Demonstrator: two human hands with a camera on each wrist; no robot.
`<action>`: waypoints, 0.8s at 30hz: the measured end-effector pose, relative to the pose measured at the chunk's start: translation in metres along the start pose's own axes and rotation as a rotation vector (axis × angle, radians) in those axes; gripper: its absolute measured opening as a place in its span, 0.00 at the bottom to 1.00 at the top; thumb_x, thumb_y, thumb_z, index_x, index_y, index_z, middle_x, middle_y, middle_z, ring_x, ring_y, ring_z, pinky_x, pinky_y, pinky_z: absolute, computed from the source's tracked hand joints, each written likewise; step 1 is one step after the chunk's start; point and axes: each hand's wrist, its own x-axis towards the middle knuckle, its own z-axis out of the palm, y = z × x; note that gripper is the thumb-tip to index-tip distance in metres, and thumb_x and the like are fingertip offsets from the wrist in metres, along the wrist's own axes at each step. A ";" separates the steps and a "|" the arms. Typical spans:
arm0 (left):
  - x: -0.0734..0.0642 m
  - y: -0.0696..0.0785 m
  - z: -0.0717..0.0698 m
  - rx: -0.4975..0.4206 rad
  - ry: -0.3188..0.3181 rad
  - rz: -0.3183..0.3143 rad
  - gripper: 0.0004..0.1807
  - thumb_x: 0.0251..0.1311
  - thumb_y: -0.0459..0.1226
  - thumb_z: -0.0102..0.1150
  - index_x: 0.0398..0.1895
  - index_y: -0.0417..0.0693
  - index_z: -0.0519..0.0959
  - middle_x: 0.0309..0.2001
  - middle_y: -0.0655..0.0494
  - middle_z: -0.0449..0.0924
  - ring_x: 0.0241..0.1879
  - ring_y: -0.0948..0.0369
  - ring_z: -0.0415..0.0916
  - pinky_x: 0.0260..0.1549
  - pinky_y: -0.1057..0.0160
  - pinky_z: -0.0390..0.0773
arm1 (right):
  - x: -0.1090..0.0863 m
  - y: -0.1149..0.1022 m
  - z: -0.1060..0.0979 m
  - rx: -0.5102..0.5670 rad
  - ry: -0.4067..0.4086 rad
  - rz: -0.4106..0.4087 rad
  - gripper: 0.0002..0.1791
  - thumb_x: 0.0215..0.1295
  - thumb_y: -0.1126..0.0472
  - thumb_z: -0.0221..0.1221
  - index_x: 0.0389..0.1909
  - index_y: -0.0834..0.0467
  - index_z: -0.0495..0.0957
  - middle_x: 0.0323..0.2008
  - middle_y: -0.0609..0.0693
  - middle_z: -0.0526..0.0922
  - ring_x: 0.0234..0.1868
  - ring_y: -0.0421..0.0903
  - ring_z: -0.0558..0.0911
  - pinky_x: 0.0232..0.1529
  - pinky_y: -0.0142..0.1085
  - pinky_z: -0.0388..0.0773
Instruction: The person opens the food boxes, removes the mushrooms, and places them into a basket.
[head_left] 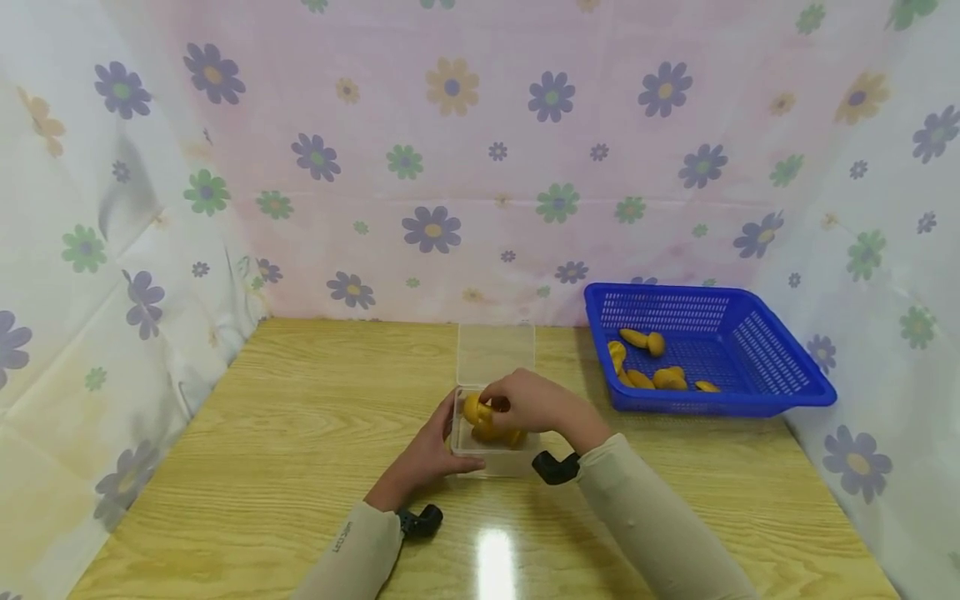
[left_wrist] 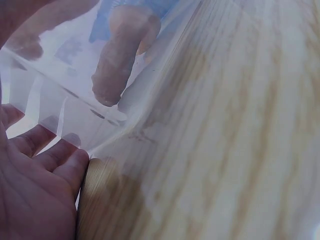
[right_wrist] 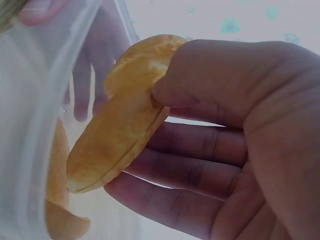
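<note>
A clear plastic box (head_left: 459,442) stands on the table with its lid (head_left: 496,354) open toward the back. My left hand (head_left: 432,451) holds the box's left side, thumb along the front and fingers against the wall; through the left wrist view those fingers (left_wrist: 42,142) touch the clear plastic. Over the box, my right hand (head_left: 528,402) pinches a yellow mushroom-shaped piece (right_wrist: 120,120) between thumb and fingers. At least one more yellow piece (right_wrist: 62,220) lies inside the box, partly hidden by its frosted-looking wall.
To the right at the back stands a blue perforated basket (head_left: 787,354) with several yellow pieces (head_left: 670,379) near its left side. The wood-grain table (head_left: 300,400) is bounded by flower-patterned cloth (head_left: 480,183) behind and at both sides.
</note>
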 end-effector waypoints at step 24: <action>-0.004 0.025 0.000 0.030 0.000 -0.086 0.65 0.48 0.39 0.76 0.79 0.55 0.36 0.76 0.42 0.48 0.76 0.49 0.47 0.70 0.46 0.58 | -0.028 0.008 -0.024 0.149 0.128 0.103 0.20 0.69 0.56 0.56 0.58 0.57 0.78 0.44 0.49 0.87 0.43 0.43 0.84 0.45 0.36 0.82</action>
